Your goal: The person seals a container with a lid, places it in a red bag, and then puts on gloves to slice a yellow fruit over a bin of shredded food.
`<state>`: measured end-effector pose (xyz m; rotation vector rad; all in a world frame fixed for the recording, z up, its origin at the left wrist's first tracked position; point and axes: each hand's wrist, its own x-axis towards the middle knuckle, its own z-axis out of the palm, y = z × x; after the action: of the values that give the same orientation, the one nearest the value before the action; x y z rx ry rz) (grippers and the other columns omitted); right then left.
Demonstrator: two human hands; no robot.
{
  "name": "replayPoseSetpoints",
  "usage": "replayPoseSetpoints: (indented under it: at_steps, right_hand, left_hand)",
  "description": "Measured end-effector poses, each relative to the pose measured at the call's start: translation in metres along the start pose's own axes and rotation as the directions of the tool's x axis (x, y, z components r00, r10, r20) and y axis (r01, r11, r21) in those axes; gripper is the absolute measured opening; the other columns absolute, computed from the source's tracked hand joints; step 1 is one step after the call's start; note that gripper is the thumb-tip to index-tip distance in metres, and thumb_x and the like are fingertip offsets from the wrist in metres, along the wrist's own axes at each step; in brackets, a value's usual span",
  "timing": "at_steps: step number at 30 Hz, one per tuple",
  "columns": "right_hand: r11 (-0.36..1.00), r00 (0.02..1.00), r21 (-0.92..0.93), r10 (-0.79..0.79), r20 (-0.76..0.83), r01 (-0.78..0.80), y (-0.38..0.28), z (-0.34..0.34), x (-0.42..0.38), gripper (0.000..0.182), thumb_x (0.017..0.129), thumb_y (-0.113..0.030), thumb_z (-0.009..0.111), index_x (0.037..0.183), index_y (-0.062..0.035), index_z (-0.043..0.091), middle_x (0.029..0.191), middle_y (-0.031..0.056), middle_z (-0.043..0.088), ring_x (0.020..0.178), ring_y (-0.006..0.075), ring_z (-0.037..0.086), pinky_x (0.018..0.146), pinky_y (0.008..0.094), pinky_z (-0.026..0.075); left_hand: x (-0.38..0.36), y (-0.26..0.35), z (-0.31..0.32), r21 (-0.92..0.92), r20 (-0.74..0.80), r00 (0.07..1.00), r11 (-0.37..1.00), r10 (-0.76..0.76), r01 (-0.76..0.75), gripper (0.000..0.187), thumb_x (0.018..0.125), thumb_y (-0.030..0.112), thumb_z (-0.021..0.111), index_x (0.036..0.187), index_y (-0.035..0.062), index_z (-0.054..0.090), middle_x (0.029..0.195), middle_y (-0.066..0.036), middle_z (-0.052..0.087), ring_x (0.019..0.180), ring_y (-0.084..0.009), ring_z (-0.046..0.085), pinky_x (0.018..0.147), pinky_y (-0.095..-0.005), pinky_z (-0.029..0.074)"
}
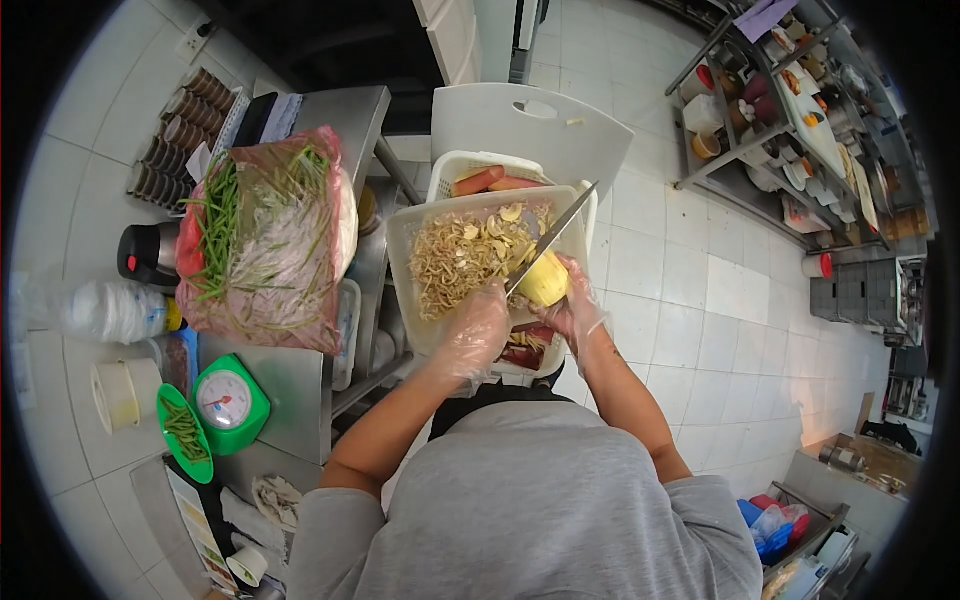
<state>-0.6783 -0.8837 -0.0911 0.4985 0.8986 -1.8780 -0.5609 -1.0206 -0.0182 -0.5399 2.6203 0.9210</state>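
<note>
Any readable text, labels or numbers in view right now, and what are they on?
None can be read.
Green scale: dial marks too small and blurred.
Strip of cards or labels at lower left: print too small.
Shelf of containers at upper right: labels too blurred.
Knife in the left hand and the yellow vegetable in the right hand: no marking visible.

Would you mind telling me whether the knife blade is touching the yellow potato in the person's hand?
Touching. The head view shows the knife blade's lower end meeting the top of the yellow potato, held in the gloved right hand, with no gap between them.
</note>
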Motion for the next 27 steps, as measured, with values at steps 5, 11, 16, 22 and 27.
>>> replayPoseSetpoints:
  at_steps: [5, 11, 16, 22, 27]
  right_hand:
    - [0.998, 1.000, 0.049, 0.027, -0.005, -0.027, -0.008, 0.001, -0.005, 0.042, 0.098, -0.042, 0.039, 0.121, -0.0092, 0.054, 0.103, 0.0122, 0.067, 0.078, 0.0276, 0.068, 0.050, 0.0376, 0.055]
    - [0.996, 0.998, 0.060, 0.060, 0.023, -0.061, -0.005, -0.018, -0.001, 0.043, 0.098, -0.041, 0.039, 0.120, -0.0078, 0.054, 0.098, 0.0130, 0.067, 0.072, 0.0279, 0.067, 0.046, 0.0363, 0.053]
    - [0.996, 0.996, 0.092, 0.017, -0.091, -0.009, -0.014, -0.016, -0.007, 0.042, 0.097, -0.044, 0.041, 0.115, -0.0101, 0.056, 0.095, 0.0117, 0.067, 0.066, 0.0282, 0.064, 0.041, 0.0331, 0.048]
    - [0.997, 0.996, 0.058, -0.054, -0.076, 0.059, -0.023, -0.013, -0.009, 0.040, 0.096, -0.045, 0.041, 0.114, -0.0118, 0.054, 0.096, 0.0131, 0.066, 0.065, 0.0311, 0.064, 0.040, 0.0312, 0.047]
    - [0.988, 0.997, 0.145, -0.046, -0.068, 0.055, -0.023, -0.005, -0.009, 0.042, 0.100, -0.041, 0.037, 0.119, -0.0080, 0.052, 0.100, 0.0183, 0.065, 0.070, 0.0367, 0.065, 0.043, 0.0369, 0.050]
  left_hand:
    - [0.006, 0.011, -0.001, 0.074, -0.068, 0.997, 0.997, 0.043, -0.038, 0.019, 0.089, 0.005, 0.043, 0.104, -0.0048, 0.050, 0.093, -0.027, 0.063, 0.091, -0.0429, 0.064, 0.077, -0.0528, 0.049]
    - [0.013, 0.007, 0.008, 0.088, -0.038, 0.998, 0.995, 0.058, -0.055, 0.020, 0.090, 0.008, 0.044, 0.105, -0.0035, 0.049, 0.092, -0.026, 0.063, 0.089, -0.0419, 0.064, 0.077, -0.0514, 0.050]
    - [0.014, -0.012, -0.009, 0.010, 0.068, 0.986, 0.988, 0.154, -0.155, 0.021, 0.090, 0.011, 0.047, 0.105, -0.0034, 0.050, 0.089, -0.026, 0.062, 0.080, -0.0429, 0.062, 0.075, -0.0523, 0.050]
    - [-0.019, -0.018, -0.003, 0.107, -0.001, 0.994, 0.989, 0.106, -0.105, 0.020, 0.091, 0.011, 0.047, 0.105, -0.0023, 0.051, 0.088, -0.026, 0.062, 0.080, -0.0419, 0.063, 0.072, -0.0514, 0.050]
    - [0.003, -0.014, -0.006, -0.002, 0.059, 0.998, 0.999, 0.035, -0.035, 0.023, 0.095, 0.017, 0.045, 0.107, -0.0015, 0.051, 0.095, -0.027, 0.060, 0.089, -0.0419, 0.062, 0.079, -0.0506, 0.048]
